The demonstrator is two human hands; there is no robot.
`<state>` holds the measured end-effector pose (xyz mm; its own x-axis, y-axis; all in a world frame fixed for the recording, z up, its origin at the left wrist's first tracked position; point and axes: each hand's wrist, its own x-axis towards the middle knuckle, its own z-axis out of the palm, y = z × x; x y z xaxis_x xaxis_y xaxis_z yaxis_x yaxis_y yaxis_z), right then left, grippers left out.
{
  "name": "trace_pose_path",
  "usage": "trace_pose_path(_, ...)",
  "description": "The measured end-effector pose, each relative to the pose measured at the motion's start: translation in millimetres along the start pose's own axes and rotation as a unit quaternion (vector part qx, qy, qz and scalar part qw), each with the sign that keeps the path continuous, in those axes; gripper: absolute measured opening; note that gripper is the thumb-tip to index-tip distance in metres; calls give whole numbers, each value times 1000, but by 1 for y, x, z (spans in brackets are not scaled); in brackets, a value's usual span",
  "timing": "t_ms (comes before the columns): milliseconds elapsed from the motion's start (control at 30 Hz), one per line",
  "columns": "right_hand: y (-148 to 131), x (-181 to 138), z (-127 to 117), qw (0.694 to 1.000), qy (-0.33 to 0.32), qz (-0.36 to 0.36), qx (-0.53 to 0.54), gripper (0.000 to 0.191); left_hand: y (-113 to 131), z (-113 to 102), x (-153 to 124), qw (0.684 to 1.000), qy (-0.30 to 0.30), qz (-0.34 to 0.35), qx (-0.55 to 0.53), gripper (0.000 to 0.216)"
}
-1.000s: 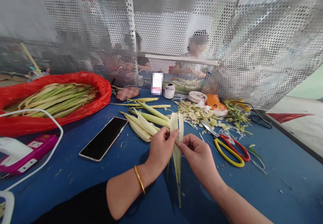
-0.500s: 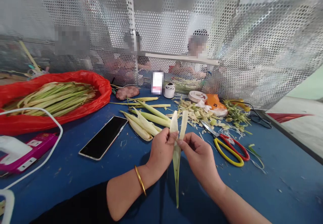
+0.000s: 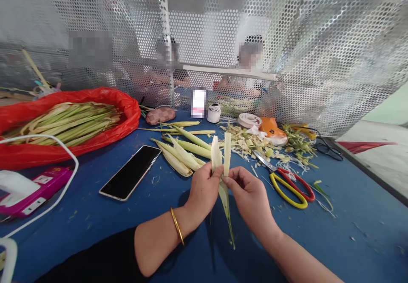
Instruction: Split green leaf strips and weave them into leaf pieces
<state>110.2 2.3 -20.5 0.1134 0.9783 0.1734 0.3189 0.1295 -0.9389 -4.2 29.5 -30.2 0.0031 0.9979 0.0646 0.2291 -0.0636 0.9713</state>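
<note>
Between my two hands is a pale green corn husk (image 3: 225, 199), split at its upper end into two upright strips, its narrow tip hanging down. My left hand (image 3: 205, 189), with a gold bangle at the wrist, pinches the wider left strip. The thinner right strip is pinched between thumb and finger of my right hand (image 3: 249, 193). Just beyond my hands lies a pile of more pale green husks (image 3: 181, 157). Scissors (image 3: 287, 185) with one yellow and one red handle rest to the right of my right hand.
A black phone (image 3: 130, 173) lies left of the husks. Farther left are a red plastic bag (image 3: 127, 126) of long green strips and a purple power strip (image 3: 38, 191) with a white cable. Husk scraps (image 3: 244, 140) and a tape roll (image 3: 249, 120) lie near a perforated metal screen (image 3: 216, 28); people sit behind it.
The two upper strips have shifted slightly left and up. The husk's lower tip has swung to the right and risen. Both hands keep their pinch and have barely moved.
</note>
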Motion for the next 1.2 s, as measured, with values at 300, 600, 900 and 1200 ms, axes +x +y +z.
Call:
trace_pose_path(300, -7, -2, 0, 999, -19, 7, 50, 16, 2, -6, 4, 998, 28, 33, 43, 25)
trace_pose_path(600, -6, -3, 0, 998, -27, 31, 52, 16, 2, -8, 8, 996, 42, 41, 64, 23)
trace_pose_path(900, -6, -3, 1, 999, -33, 6, 6, 14, 6, -8, 7, 998, 40, 43, 38, 22)
trace_pose_path(1200, -10, -6, -1, 999, 2, -35, -10, 17, -1, -5, 10, 1000, 16, 22, -9, 25)
